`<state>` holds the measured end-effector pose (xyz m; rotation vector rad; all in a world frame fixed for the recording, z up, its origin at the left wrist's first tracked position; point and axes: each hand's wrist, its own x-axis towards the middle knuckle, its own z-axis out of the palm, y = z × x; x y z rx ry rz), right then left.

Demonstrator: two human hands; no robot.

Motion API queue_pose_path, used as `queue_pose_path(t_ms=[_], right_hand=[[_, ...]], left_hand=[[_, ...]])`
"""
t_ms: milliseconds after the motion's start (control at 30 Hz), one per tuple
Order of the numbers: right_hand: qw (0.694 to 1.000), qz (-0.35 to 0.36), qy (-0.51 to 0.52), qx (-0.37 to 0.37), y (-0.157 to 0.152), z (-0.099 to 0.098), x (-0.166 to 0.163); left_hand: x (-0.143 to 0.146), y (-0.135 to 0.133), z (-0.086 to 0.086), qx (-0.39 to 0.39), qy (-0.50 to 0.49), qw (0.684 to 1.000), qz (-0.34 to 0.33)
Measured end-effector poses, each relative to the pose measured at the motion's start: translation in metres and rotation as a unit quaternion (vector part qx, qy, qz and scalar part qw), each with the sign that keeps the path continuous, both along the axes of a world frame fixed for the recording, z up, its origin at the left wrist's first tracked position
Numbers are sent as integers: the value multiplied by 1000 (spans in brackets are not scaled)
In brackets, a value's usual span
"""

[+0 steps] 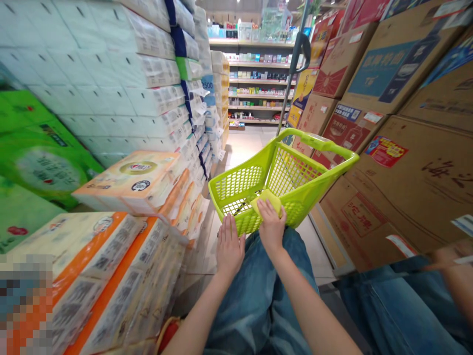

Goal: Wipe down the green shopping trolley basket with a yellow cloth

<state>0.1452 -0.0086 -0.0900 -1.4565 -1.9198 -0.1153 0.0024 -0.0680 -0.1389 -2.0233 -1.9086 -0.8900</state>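
In the head view, the right hand's (pixel 271 227) fingers are holding a yellow sponge (pixel 272 198) against the green basket (pixel 308 195), mid-frame. Just left, the left hand (pixel 229 246) is resting against the basket, fingers straight and close together. Cartons (pixel 424 182) are filling the frame's right.

Looks bright down the middle, apparently lit from overhead, with pale glare on the far floor (pixel 244 148). Dims low down, beside the jeans (pixel 244 305). Renders the green basket (pixel 310 199) fairly crisply. Stretches and softens the white packs (pixel 84 64) and cartons (pixel 424 197) toward the edges. Blurs another person's arm (pixel 456 268) at lower right. Breaks into coarse pixel blocks at lower left.
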Motion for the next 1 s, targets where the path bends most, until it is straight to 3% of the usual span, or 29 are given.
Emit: queue_pose_path(t_ms=[133, 267, 433, 533, 667, 833, 900, 1000], right_hand=[[995, 96, -10, -8, -26, -6, -45], [987, 146, -63, -2, -21, -2, -25], [996, 59, -64, 11, 12, 7, 49], [999, -9, -37, 5, 23, 12, 70], [999, -30, -1, -15, 11, 11, 37], [996, 85, -29, -30, -25, -2, -33], [991, 120, -49, -31, -30, -4, -40], [987, 137, -80, -22, -20, 1, -19]], left_hand=[[-3, 0, -6, 3, 3, 1000, -12], [-4, 0, -5, -1, 14, 1000, -12], [-1, 0, 1, 3, 18, 1000, -5], [-1, 0, 2, 3, 13, 1000, -7], [-2, -1, 1, 6, 7, 1000, -9], [-5, -1, -1, 8, 3, 1000, -17], [-6, -1, -2, 12, 7, 1000, -18], [-6, -1, 0, 2, 13, 1000, -18]])
